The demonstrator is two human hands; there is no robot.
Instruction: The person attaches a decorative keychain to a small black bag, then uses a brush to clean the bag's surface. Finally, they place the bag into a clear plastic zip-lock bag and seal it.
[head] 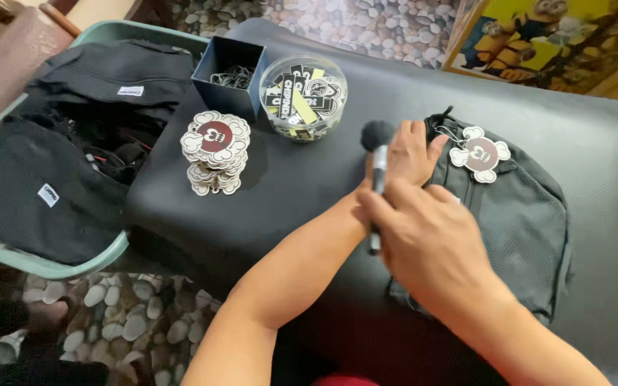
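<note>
Right hand: the right hand point(430, 239) is closing its fingers around a slim stick-like tool with a black fuzzy round tip point(378, 171), gripping it at mid-shaft.
Left hand: the left hand point(409, 154) is resting flat on the top of a black mesh-fronted fabric backpack point(523, 214), fingers together; whether it is pinching anything, I cannot tell.
Tool axis: the stick is running almost upright in the head view, fuzzy tip pointing away from the person, lower end showing under the right hand.
Backpack: it is lying on the dark padded table point(309, 193), just right of the tool, under both hands; the left hand is nearer its top.
Tag: a white cloud-shaped card tag with a maroon centre point(481, 154) is hanging on the backpack, just beside the left fingers.
Nearby: a stack of matching cloud-shaped tags point(214, 150), a clear round tub of labels point(303, 96) and a dark blue square box of loops point(230, 68) are sitting well to the left.
</note>
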